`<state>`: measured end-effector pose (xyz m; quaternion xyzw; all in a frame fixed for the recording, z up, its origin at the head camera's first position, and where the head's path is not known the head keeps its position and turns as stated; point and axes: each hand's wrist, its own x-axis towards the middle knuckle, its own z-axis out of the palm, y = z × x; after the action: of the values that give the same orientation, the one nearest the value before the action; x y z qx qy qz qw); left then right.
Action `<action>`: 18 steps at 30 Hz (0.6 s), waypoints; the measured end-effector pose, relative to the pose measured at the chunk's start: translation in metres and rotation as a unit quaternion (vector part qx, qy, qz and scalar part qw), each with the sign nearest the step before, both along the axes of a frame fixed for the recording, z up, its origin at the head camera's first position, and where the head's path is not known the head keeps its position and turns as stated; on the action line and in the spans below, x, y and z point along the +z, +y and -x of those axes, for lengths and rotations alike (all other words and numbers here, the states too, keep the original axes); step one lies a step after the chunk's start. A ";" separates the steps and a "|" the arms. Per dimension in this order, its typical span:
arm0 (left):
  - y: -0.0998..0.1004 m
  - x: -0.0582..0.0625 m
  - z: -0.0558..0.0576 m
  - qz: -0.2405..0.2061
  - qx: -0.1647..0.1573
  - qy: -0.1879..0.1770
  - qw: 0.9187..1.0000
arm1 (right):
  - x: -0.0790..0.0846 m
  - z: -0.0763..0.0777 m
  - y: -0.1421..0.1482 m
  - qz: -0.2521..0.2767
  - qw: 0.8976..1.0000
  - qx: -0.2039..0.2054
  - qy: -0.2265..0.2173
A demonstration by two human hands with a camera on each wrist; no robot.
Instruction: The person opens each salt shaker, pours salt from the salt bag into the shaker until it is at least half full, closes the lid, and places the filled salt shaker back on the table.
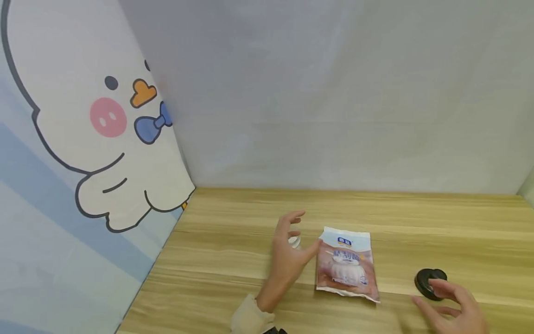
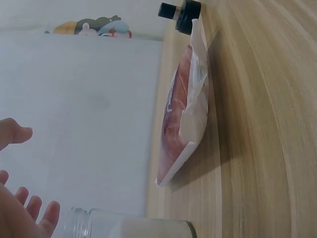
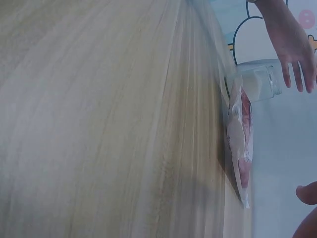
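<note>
A clear glass jar (image 2: 143, 225) with white contents stands on the table, mostly hidden under my left hand (image 1: 288, 257) in the head view. That hand hovers around the jar's mouth, thumb and fingers spread apart and holding nothing. Just to its right lies a flat salt packet (image 1: 346, 266), reddish-brown and pale blue. Farther right stands a black object (image 1: 426, 282) with a wide round base and a narrower top. My right hand (image 1: 456, 308) is on its near side, thumb and fingers parted, and a fingertip overlaps it in the head view.
The wood-grain table (image 1: 225, 218) ends at a pale grey backdrop (image 1: 333, 93). A cartoon-printed panel (image 1: 83, 153) borders the left side.
</note>
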<state>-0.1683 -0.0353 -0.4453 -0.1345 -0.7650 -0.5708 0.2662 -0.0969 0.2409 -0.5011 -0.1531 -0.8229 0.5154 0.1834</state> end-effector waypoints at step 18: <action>-0.034 -0.009 -0.004 0.008 0.062 -0.026 0.998 | -0.013 0.019 0.040 -0.032 0.992 0.067 -0.101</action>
<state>-0.1641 -0.0696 -0.4541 -0.0738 -0.7831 -0.5502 0.2803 -0.1157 0.2805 -0.5136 -0.1429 -0.8617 0.4819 0.0694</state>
